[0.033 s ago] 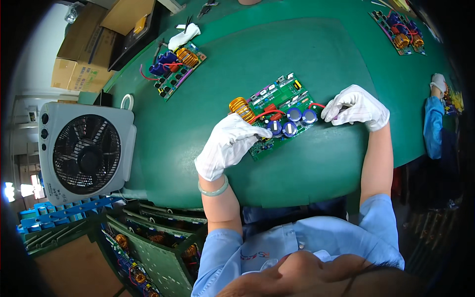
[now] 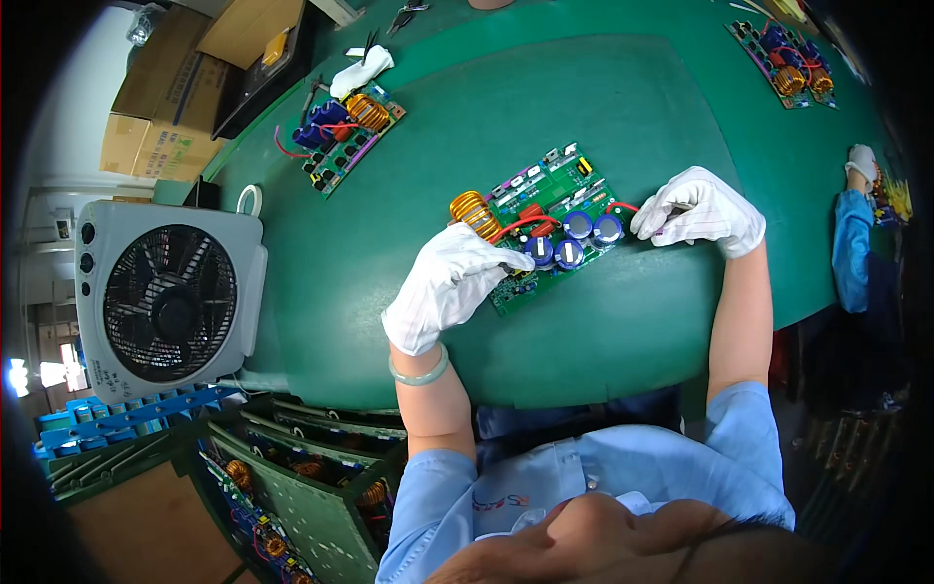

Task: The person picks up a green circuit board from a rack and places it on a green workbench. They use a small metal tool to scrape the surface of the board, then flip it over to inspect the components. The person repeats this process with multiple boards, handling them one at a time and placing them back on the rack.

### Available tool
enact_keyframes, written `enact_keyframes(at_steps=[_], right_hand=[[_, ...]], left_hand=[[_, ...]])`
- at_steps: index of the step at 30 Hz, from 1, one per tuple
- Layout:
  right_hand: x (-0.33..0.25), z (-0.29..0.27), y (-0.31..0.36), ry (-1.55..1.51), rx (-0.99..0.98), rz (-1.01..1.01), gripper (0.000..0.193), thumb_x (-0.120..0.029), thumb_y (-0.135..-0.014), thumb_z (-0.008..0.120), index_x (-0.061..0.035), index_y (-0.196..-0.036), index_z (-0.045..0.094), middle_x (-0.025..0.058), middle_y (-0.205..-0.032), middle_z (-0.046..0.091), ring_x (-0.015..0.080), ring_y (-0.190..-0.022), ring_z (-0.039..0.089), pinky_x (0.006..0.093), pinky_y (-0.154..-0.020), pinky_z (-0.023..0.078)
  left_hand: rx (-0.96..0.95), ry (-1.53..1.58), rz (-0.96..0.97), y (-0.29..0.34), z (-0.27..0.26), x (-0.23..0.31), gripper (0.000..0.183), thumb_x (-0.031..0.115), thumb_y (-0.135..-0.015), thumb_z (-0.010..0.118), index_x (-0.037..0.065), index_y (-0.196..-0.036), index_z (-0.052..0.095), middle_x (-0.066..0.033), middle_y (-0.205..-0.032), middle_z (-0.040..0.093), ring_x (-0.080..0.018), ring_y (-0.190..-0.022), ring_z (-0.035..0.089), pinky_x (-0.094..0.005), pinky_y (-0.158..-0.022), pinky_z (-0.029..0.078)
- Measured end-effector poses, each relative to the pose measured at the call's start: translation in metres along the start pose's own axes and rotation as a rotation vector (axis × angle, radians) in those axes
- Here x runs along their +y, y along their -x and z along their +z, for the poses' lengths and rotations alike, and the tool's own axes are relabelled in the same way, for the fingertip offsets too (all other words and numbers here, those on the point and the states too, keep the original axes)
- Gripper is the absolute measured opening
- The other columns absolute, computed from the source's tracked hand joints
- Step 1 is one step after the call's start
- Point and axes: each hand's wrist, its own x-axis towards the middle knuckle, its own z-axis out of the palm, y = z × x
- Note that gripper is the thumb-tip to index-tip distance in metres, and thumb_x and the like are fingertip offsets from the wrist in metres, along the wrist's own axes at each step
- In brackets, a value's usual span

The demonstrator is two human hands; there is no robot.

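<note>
A green circuit board (image 2: 559,185) lies at a slant on the green table in front of me. It carries a copper-wound coil (image 2: 474,211) at its left end and several blue capacitors (image 2: 569,255) toward its near right side. My left hand (image 2: 440,292), in a white glove, is closed on the board's near left edge, thumb and fingers beside a capacitor. From the board's right end a short red wire (image 2: 623,206) runs to the fingertips of my gloved right hand (image 2: 702,212), which pinch its end. The fingers hide the wire's tip.
Another board (image 2: 345,146) lies far left beside a white glove (image 2: 363,73). A box fan (image 2: 170,297) stands left, near cardboard boxes (image 2: 161,117). More boards (image 2: 788,63) lie far right; another person's sleeve (image 2: 853,238) shows there. A green rack (image 2: 292,487) holds boards below left.
</note>
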Motion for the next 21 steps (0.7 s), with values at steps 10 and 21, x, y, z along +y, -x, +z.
enact_keyframes(at_steps=[10,21], right_hand=[[0.013,0.000,-0.013,-0.118,0.502,-0.220,0.039,-0.007,-0.082,0.064,0.0021,-0.120,0.068,0.0100,-0.109,0.073,0.0001,-0.049,0.041,0.0179,-0.045,0.033],[0.032,0.017,-0.051,0.138,0.804,-0.041,0.033,-0.021,-0.098,0.065,-0.0077,-0.127,0.067,0.0014,-0.099,0.074,0.0000,-0.059,0.045,0.0183,-0.049,0.037]], left_hand=[[0.480,0.326,-0.290,-0.002,0.007,-0.004,0.033,0.004,-0.087,0.070,0.002,-0.121,0.066,-0.0166,-0.119,0.065,-0.0301,-0.107,0.064,-0.0359,-0.093,0.052],[0.196,-0.379,-0.471,-0.009,0.015,-0.010,0.064,0.041,-0.068,0.088,0.005,-0.115,0.064,-0.0158,-0.111,0.067,-0.0357,-0.103,0.063,-0.0430,-0.092,0.052]])
